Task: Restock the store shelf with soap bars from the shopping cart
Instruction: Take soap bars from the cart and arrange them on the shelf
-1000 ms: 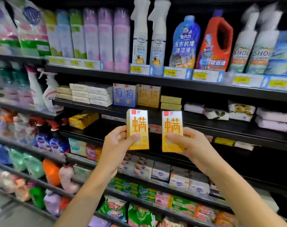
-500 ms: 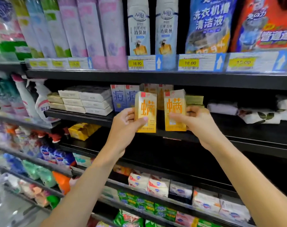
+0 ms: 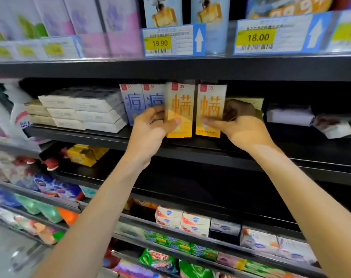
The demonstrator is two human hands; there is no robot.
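Your left hand [image 3: 150, 125] grips one yellow soap box [image 3: 179, 109], your right hand [image 3: 238, 125] grips second yellow soap box [image 3: 209, 109]; both upright at shelf edge [image 3: 250, 155]. Two blue boxes [image 3: 142, 101] just beside left. Half second ago boxes were lower, before shelf. Right fingers partly hidden behind box; upper price tags [image 3: 173, 40] blurred.

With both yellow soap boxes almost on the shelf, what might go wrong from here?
The left hand holds its yellow box close against the blue boxes; it may knock them. The right hand works in a narrow gap beside the olive boxes, so its yellow box might tip when released.
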